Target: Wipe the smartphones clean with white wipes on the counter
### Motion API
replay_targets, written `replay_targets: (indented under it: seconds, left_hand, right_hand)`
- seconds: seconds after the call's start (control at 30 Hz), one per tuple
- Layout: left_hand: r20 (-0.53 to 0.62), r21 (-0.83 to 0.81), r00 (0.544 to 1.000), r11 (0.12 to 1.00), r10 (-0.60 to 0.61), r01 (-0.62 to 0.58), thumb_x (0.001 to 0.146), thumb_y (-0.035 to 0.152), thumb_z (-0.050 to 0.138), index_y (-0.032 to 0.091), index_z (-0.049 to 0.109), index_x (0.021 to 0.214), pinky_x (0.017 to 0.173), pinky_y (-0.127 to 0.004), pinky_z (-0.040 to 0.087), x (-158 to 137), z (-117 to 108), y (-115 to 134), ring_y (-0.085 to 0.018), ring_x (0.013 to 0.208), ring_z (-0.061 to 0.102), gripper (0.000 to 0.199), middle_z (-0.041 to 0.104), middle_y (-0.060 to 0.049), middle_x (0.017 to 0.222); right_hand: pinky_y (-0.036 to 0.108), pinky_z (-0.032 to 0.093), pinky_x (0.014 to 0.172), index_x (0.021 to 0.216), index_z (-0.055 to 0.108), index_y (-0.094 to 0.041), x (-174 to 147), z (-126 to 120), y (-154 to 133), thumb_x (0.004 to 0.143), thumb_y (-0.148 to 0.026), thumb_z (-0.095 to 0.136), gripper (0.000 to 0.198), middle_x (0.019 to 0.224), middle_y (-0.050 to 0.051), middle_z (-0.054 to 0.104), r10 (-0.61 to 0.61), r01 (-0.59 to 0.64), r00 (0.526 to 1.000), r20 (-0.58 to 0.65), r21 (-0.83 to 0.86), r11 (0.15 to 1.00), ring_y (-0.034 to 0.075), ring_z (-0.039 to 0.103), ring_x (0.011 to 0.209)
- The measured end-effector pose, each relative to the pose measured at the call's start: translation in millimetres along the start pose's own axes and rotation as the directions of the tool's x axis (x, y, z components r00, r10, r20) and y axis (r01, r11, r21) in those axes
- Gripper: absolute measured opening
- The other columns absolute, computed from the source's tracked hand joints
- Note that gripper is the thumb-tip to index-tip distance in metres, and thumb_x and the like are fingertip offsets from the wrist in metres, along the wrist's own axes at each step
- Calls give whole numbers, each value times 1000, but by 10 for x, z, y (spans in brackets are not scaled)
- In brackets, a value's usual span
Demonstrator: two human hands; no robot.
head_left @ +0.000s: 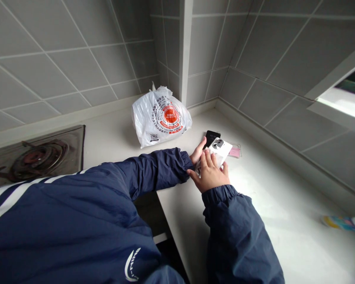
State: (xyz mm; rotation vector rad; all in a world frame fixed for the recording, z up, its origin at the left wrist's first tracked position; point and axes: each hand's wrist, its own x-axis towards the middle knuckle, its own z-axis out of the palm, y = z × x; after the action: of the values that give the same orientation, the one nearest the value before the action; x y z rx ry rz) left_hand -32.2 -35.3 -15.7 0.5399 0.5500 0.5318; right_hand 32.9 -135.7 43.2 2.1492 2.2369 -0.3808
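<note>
A white smartphone (223, 146), its dark camera module at the far end, lies tilted in my hands above the counter. My left hand (198, 153) grips it along the left side, thumb showing and the other fingers mostly hidden. Across its back rests my right hand (211, 172), fingers stretched and somewhat apart. Something whitish shows under the right hand, too covered to name. Just beyond the phone is a flat black rectangular object (212, 137) with small light markings. To the right lies a small pink item (234, 151) with a pale edge.
A white plastic bag (142, 114) with red and black print stands on the pale countertop (269, 189) near the corner. A gas stove (38, 156) is at left. A blurred colourful packet (339, 222) lies at right. Grey tiled walls bound the counter; below it is a dark opening.
</note>
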Motion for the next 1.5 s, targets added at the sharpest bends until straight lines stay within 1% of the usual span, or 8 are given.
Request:
replay_targets:
  seconds: [0.13,0.23,0.37,0.63,0.93,1.13,1.3,1.5]
  left_hand:
    - [68,-39,996,998,-50,52,93,79,6,8,70,111,102,-46,47,10,33,11,-33,98,70,97,75,-21,94]
    - [87,-58,995,996,-57,63,90,83,6,6,69,112,101,-47,47,-14,48,32,-34,98,70,101,75,-22,93]
    - [35,-24,996,996,-86,87,89,81,-2,3,69,114,100,-48,46,-99,108,104,-35,100,68,108,74,-25,97]
    - [12,-54,999,998,-41,41,91,80,4,1,67,121,104,-46,42,-128,180,174,-35,107,65,105,74,-24,108]
    - [-10,-200,1000,980,-1,-1,94,75,1,2,64,127,96,-44,50,-25,186,194,-32,100,70,101,74,-24,104]
    - [16,-244,999,969,-46,48,93,77,6,7,67,125,89,-42,53,-36,132,191,-29,89,72,98,75,-20,98]
    - [0,-245,998,968,57,-56,95,76,7,5,67,125,93,-40,51,3,132,141,-29,92,72,97,75,-20,98]
    - [20,-214,999,977,29,-24,96,75,8,5,66,124,94,-42,52,-31,153,105,-30,95,72,95,75,-20,97]
  right_hand:
    - [64,23,120,162,24,-12,7,9,14,98,-58,43,81,171,15,14,50,-51,998,-48,-17,999,29,19,158]
    - [64,19,121,161,26,-12,-52,-11,-4,96,-59,46,83,170,15,17,6,-7,999,-34,-28,1000,30,20,157]
    - [64,18,122,160,29,-12,-171,-62,-66,94,-59,51,84,170,12,19,-90,90,996,-5,-22,996,32,21,157]
    - [65,8,125,159,32,-8,-258,-116,-179,94,-52,54,81,168,14,24,-94,96,986,-136,6,995,33,23,157]
    - [66,17,123,160,28,-10,-193,-202,8,98,-58,42,79,169,15,20,71,-70,996,-51,21,997,31,24,156]
    - [59,18,124,161,27,-11,-189,-165,-88,96,-61,44,84,170,14,21,-82,83,996,-23,50,995,29,20,158]
    - [62,21,122,161,27,-9,-145,-154,-3,97,-60,41,82,170,16,18,71,-70,997,-42,17,997,32,22,157]
    - [59,13,126,163,21,-9,-90,-123,42,92,-63,50,93,171,13,16,-86,86,996,0,70,994,29,15,159]
